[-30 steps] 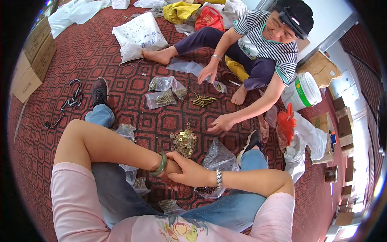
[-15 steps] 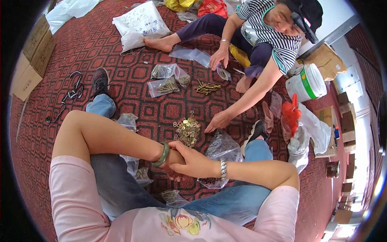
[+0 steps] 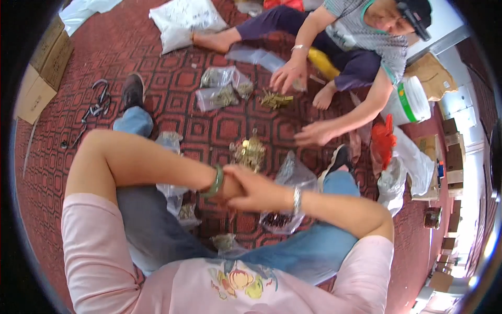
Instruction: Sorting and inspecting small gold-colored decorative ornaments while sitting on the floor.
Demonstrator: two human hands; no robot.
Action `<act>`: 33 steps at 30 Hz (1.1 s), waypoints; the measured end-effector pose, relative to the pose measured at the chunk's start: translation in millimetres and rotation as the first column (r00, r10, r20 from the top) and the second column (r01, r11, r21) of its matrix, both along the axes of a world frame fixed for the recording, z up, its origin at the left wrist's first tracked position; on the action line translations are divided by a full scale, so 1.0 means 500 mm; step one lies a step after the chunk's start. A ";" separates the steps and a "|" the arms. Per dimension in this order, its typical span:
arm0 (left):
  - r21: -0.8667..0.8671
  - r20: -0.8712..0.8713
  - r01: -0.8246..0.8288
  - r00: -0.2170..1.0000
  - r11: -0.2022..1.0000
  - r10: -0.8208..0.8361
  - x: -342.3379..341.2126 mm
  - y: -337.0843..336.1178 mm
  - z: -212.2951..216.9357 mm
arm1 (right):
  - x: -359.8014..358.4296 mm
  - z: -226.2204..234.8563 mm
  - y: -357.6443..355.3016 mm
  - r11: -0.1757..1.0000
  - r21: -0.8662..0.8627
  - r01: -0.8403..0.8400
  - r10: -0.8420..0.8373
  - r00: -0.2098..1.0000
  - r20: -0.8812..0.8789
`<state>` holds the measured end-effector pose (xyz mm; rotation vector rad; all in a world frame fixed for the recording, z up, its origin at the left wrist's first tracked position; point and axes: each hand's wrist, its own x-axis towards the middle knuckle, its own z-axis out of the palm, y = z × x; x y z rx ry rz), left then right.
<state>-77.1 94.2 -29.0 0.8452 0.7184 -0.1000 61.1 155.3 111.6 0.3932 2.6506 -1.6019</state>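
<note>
My right hand [image 3: 261, 189], with a silver bracelet at the wrist, is wrapped over my left wrist, close to a green bangle [image 3: 213, 183]. My left hand [image 3: 234, 188] lies beneath it, its fingers mostly hidden. Just beyond them on the carpet is a heap of brass-coloured washers [image 3: 249, 153]. To the right of my hands lies a clear plastic bag [image 3: 280, 219] with small dark parts inside. Farther off is a pile of brass-coloured bolts [image 3: 275, 99], under a co-worker's hand [image 3: 291, 74]. Their other hand [image 3: 317, 133] hovers right of the washers, fingers spread.
Filled clear bags [image 3: 222, 97] lie beside the bolts, and more bags [image 3: 172, 144] sit by my left leg. A white sack [image 3: 187, 23] stands at the far side. Cartons [image 3: 39, 86] are at the left; a white bucket [image 3: 410, 102] and red bag [image 3: 384, 142] at the right.
The co-worker's nearer hand has pulled back from the washers, up and right. Their other hand has come over the bolts. My hands stay clasped; the view has shifted slightly.
</note>
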 end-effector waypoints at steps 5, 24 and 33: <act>0.588 -0.297 0.093 0.949 0.803 0.108 -0.066 -0.004 0.063 | 0.062 -0.096 0.149 0.989 -0.066 -0.132 0.147 0.922 0.359; 0.837 -0.394 0.364 0.919 0.408 -0.010 0.169 -0.234 0.013 | 0.127 -0.312 0.152 0.914 0.406 0.019 -0.245 0.823 0.513; 0.738 -0.516 0.501 0.851 0.452 -0.100 0.186 -0.190 0.044 | 0.054 -0.272 0.137 0.780 0.513 -0.358 -0.006 0.815 0.579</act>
